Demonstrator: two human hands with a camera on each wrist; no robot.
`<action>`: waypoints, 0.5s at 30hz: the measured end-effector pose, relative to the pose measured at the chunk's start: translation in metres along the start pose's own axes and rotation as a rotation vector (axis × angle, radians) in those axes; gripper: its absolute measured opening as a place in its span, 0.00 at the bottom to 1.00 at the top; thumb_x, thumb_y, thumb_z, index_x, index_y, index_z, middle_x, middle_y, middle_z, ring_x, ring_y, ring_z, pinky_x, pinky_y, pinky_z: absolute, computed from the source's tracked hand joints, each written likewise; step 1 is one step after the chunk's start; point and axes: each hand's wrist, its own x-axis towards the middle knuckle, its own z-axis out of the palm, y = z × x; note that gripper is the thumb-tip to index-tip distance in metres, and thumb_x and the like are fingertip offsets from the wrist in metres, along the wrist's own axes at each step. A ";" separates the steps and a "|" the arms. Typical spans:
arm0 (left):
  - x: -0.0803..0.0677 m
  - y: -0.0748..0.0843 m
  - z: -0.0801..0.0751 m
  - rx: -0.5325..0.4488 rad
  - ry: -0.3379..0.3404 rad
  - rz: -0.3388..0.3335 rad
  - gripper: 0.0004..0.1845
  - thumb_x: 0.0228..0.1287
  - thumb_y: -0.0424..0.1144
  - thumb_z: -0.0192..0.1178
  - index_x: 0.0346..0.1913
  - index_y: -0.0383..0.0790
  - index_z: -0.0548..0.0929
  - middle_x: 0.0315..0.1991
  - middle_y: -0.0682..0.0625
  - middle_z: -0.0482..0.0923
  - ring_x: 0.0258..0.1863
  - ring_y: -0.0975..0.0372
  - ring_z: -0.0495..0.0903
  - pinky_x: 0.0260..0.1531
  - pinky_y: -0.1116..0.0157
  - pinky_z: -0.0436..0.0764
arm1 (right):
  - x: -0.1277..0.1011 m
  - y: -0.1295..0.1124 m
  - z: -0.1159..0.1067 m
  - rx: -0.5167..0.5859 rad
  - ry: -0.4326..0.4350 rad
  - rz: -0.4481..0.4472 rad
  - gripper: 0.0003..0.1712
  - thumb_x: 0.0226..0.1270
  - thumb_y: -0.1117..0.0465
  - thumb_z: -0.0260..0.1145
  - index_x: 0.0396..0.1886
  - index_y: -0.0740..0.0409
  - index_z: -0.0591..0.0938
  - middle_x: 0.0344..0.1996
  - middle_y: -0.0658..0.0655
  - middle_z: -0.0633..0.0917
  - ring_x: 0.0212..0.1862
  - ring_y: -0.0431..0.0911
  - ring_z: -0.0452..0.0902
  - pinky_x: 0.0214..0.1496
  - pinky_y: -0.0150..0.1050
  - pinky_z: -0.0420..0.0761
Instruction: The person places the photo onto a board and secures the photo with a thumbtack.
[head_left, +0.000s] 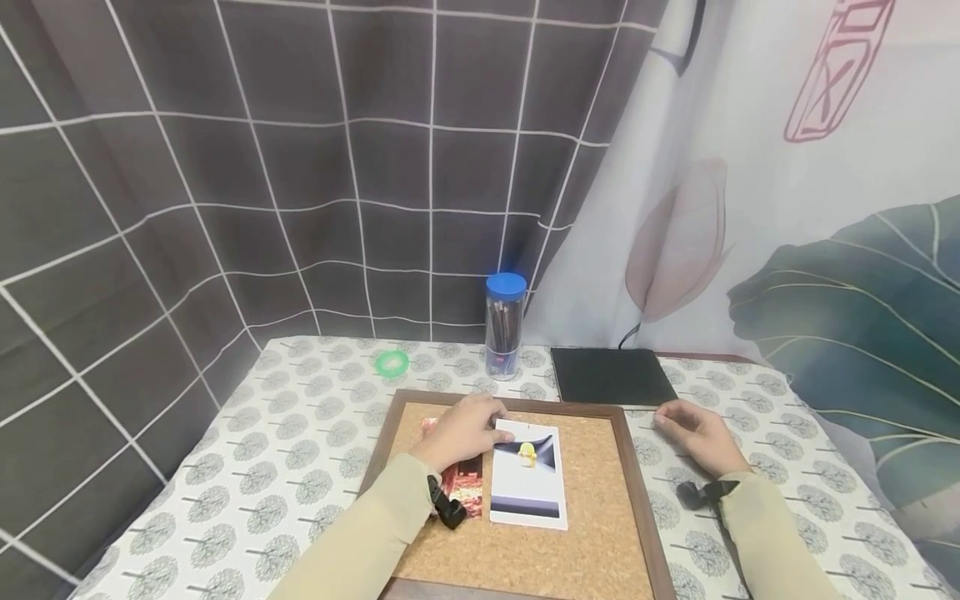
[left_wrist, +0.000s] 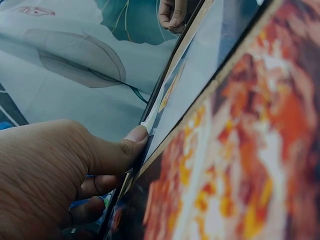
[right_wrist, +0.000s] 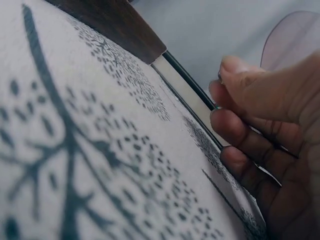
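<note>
My left hand point(head_left: 467, 429) reaches over the framed cork board point(head_left: 600, 500) and holds the upper left corner of a white-bordered photo card point(head_left: 528, 492) showing a small yellow figure. In the left wrist view the thumb point(left_wrist: 132, 142) lies at the card's edge, with the other fingers curled below it. A red and orange picture point(left_wrist: 250, 125) lies left of the card, partly covered by the left hand and wrist. To the right of the board, my right hand point(head_left: 701, 433) is near the black pad, fingers bent. Its thumb meets the forefinger, with a small dark bit point(right_wrist: 219, 77) at the tip.
Behind the board stands a clear jar point(head_left: 504, 329) with a blue lid, pencils inside. A green ring of tape point(head_left: 392, 363) lies at the back left. The flat black pad point(head_left: 611, 377) lies at the back right on the tree-print tablecloth point(head_left: 300, 442).
</note>
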 end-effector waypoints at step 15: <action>0.000 -0.002 0.001 0.021 0.015 -0.027 0.18 0.58 0.58 0.64 0.47 0.53 0.82 0.41 0.59 0.77 0.44 0.65 0.75 0.47 0.64 0.78 | 0.007 -0.034 -0.002 0.028 -0.085 -0.038 0.12 0.67 0.46 0.63 0.42 0.47 0.82 0.42 0.50 0.87 0.41 0.29 0.79 0.44 0.27 0.77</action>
